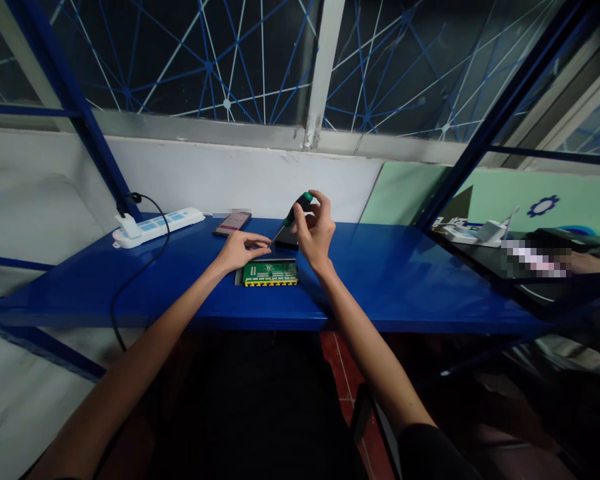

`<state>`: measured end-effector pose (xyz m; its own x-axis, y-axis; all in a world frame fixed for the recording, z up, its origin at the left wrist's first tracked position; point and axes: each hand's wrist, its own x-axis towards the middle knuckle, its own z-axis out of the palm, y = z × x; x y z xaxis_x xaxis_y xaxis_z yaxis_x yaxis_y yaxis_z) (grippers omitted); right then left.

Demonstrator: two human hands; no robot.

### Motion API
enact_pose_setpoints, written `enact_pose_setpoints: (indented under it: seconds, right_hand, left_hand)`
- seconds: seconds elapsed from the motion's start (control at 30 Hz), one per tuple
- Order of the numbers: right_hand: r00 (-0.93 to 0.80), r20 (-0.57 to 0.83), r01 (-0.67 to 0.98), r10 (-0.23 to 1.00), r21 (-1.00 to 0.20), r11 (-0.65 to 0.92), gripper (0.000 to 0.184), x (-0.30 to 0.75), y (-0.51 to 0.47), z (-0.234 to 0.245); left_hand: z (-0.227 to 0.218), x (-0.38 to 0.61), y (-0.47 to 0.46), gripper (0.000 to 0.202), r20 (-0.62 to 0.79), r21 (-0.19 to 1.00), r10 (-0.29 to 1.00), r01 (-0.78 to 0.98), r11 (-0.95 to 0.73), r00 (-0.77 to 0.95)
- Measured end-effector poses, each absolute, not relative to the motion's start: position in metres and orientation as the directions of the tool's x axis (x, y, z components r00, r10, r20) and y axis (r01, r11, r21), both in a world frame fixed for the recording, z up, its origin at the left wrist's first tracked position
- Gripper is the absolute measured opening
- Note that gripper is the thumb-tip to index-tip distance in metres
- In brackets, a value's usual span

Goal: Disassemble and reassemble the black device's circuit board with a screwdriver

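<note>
The right hand [317,232] grasps a tilted screwdriver with a green-and-black handle [295,210]; the left hand [237,251] is at its tip, grip undeterminable. A yellow-edged rectangular green circuit board [270,272] lies nearby on the blue table [380,280].

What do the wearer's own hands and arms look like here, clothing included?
The left hand and right hand are ungloved, with no watch or bracelet visible on either wrist. Both forearms are bare and slender. A plain dark sleeve ends near the right elbow; no left sleeve can be made out.
</note>
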<state>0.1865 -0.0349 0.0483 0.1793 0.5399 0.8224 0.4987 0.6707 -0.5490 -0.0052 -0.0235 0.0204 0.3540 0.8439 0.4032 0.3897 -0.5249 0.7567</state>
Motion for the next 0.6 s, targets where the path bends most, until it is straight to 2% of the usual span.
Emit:
enact_pose_setpoints:
  seconds: [0.6]
  right_hand:
    - [0.183, 0.813, 0.492, 0.553, -0.563, 0.664, 0.047, 0.1871, -0.0350, 0.0494]
  left_hand:
    - [0.0193, -0.0045, -0.0236, 0.031, 0.373, 0.786, 0.845, 0.354, -0.507, 0.384]
